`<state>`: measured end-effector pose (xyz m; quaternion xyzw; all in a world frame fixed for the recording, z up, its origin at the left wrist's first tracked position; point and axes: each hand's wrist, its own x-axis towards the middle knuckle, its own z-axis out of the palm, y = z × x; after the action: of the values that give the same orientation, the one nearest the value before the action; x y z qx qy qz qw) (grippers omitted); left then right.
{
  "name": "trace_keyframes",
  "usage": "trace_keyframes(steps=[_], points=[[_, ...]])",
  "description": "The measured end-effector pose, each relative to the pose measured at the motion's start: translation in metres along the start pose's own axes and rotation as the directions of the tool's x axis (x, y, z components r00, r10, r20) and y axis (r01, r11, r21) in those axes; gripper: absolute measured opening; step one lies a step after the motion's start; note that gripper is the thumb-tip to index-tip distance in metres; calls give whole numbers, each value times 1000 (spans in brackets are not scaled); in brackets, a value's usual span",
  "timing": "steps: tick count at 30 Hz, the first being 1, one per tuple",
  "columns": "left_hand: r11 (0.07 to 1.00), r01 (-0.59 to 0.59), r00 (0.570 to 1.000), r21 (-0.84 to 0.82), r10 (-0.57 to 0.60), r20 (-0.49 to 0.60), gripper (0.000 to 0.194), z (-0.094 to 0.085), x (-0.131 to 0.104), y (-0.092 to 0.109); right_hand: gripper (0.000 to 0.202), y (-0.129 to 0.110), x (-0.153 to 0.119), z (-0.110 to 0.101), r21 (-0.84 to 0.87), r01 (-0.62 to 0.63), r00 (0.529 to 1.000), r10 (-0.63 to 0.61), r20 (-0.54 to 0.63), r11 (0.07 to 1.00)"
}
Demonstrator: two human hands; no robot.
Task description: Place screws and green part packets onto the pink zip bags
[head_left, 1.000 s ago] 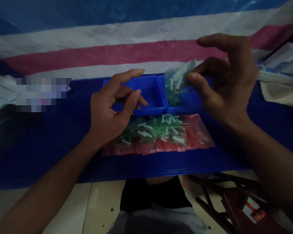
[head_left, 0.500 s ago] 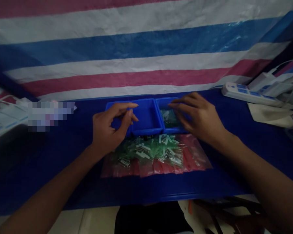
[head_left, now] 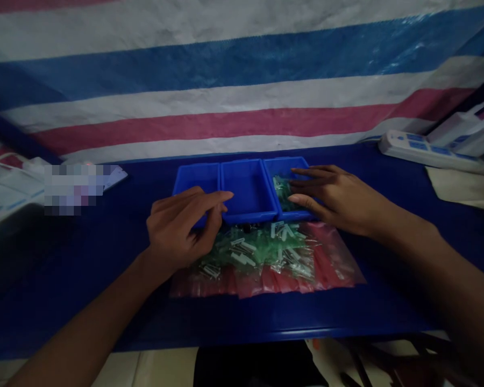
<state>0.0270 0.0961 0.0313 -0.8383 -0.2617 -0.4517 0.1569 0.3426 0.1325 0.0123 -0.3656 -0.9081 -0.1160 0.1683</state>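
My right hand [head_left: 326, 194] is spread over the right blue bin [head_left: 296, 214], its fingers apart above the green and clear packets [head_left: 281, 188] inside. It partly covers them. My left hand [head_left: 185, 223] hovers at the front of the left blue bin [head_left: 197, 174], index finger stretched toward the middle blue bin [head_left: 248, 185] and the other fingers loosely bent. Nothing shows between its fingers. In front of the bins lie clear packets [head_left: 244, 252] with green and white pieces, on top of red-tinted plastic bags [head_left: 266, 279].
A white power strip [head_left: 419, 148] with plugs and a tan sheet [head_left: 460, 185] lie at the right. Cables and white items [head_left: 14, 183] stand at the left, near a blurred-out object [head_left: 75, 188]. A striped tarp [head_left: 226, 75] hangs behind the blue table [head_left: 266, 317].
My right hand has flattened and spread lower over the right bin. My left hand has moved slightly down, thumb and index finger closer together. The view has shifted a little.
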Motion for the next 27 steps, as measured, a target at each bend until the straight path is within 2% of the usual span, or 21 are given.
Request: trace_keyframes(steps=[2, 5, 8, 10, 13, 17, 23, 25, 27], points=[[999, 41, 999, 2, -41, 14, 28, 1, 0, 0, 38, -10, 4, -10, -59, 29, 995, -34, -97, 998], [995, 103, 991, 3, -103, 89, 23, 3, 1, 0, 27, -33, 8, -25, -23, 215, 944, -214, -250, 976], [997, 76, 970, 15, -78, 230, 17, 5, 0, -3, 31, -54, 8, -30, 110, 385, 912, -360, -196, 916], [1000, -1, 959, 28, -7, 282, 15, 6, -2, -6, 32, -62, 7, -27, 156, 414, 908, -395, -140, 897], [995, -83, 959, 61, 63, 278, 13, 8, -4, -9, 27, -65, 6, -22, 212, 406, 913, -384, -139, 889], [993, -81, 962, 85, 56, 268, 15, 8, -5, -8, 23, -59, 7, -22, 235, 406, 910, -369, -188, 883], [992, -85, 980, 99, 65, 187, 32, 2, 2, 3, 19, -56, 6, -25, 159, 383, 887, -314, -338, 910], [990, -114, 979, 82, 98, 177, 36, 0, 4, 7, 21, -60, 4, -27, 128, 303, 887, -230, -400, 944], [989, -141, 969, 47, 128, 211, 39, -2, 5, 10, 23, -67, 3, -30, 150, 166, 903, -90, -419, 975]])
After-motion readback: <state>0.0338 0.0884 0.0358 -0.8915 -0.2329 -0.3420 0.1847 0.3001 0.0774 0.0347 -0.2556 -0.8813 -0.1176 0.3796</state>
